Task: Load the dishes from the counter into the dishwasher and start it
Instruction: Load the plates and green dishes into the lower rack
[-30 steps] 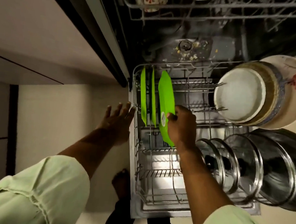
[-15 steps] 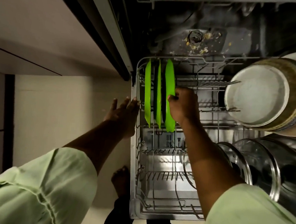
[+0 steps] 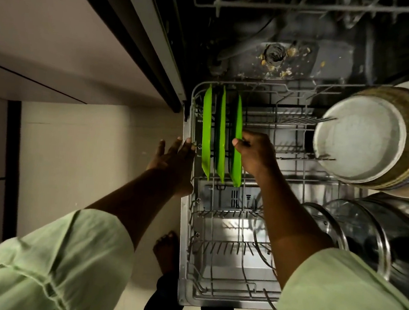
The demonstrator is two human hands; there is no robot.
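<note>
A pale floor [image 3: 86, 156] runs under the open dishwasher [image 3: 332, 57], whose lower rack [image 3: 209, 297] is pulled out toward the person. At about ten o'clock in that rack, three green plates stand on edge in neighbouring slots: the left plate [image 3: 206, 135], the middle plate [image 3: 221, 141] and the right plate [image 3: 238, 118].

The right hand [image 3: 255, 157] pinches the right plate's rim between thumb and fingers and seems to be seating it. The left hand [image 3: 172, 161] is spread flat, its fingertips touching the rack's left rim at nine o'clock, holding nothing.

At three o'clock a stack of round dishes [image 3: 356, 144] leans on edge, and at four o'clock glass lids [image 3: 365, 235] stand in a row. The near part of the rack at six o'clock has free slots.

Loading looks well under way but unfinished. The counter is out of view, so what remains there cannot be told. The rack still has to go in, the door shut and the machine started.
</note>
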